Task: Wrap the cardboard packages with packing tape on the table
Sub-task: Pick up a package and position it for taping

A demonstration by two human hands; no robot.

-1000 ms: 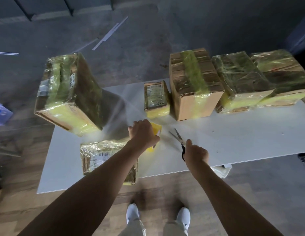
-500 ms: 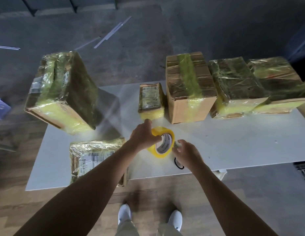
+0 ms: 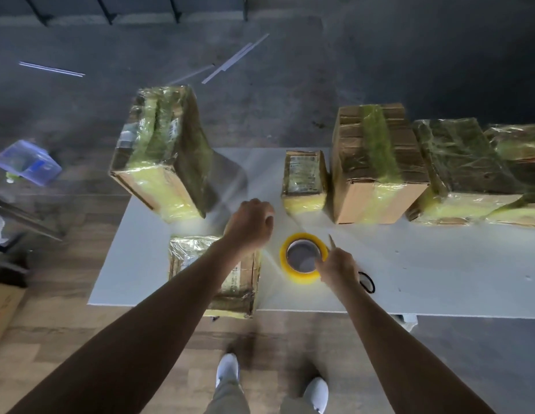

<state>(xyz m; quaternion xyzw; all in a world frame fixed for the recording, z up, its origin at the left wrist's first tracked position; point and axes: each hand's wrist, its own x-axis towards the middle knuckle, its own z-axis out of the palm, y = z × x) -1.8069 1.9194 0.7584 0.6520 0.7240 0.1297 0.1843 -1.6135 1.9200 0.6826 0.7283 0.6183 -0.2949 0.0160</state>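
Yellow packing tape roll (image 3: pixel 302 275) being left lying flat near the front of the white table (image 3: pixel 439 279).
The left hand (image 3: pixel 250 225) is being held beside it, fingers curled, grasp untellable. Scissors (image 3: pixel 370 285) are being gripped by the right hand (image 3: pixel 338 268), touching the roll, earlier tilted in the left hand. Taped cardboard packages (image 3: pixel 377 162) are being kept behind.
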